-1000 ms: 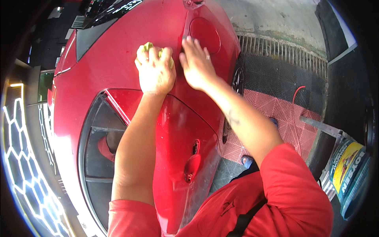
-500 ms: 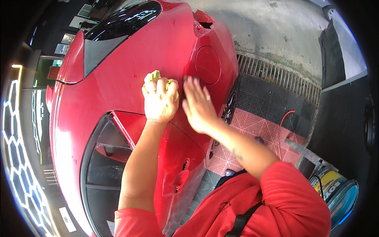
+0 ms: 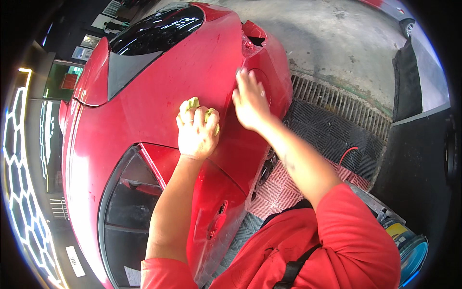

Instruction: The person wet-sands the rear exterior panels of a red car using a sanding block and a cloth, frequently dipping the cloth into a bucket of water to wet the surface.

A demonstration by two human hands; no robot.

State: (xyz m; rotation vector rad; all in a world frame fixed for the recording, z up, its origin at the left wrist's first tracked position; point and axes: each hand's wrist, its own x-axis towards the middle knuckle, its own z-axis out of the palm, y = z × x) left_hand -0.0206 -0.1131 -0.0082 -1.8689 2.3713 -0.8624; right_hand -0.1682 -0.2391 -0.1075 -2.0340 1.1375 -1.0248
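On the red car's rear side panel (image 3: pixel 163 101), my left hand (image 3: pixel 197 135) is closed around a crumpled yellow-green cloth (image 3: pixel 193 103). To its right, my right hand (image 3: pixel 252 101) lies palm down near the round fuel flap (image 3: pixel 262 82), fingers together and a little blurred by motion. A small dark edge shows at its fingertips; whatever lies under the palm is hidden. Droplets and dark specks dot the paint. Beyond my right hand, an opening (image 3: pixel 255 38) gapes in the car's rear corner.
Nearer me are the dark side window (image 3: pixel 130 207) and the door handle recess (image 3: pixel 217 221). A floor grating (image 3: pixel 341 98) runs beside dark and red floor tiles (image 3: pixel 279 192). At the lower right stands a blue bucket (image 3: pixel 413 253); a red hose (image 3: pixel 347 153) lies on the tiles.
My right hand has slid away from me along the panel, up toward the fuel flap. My left hand stays on the panel with the cloth; the whole view has shifted slightly.
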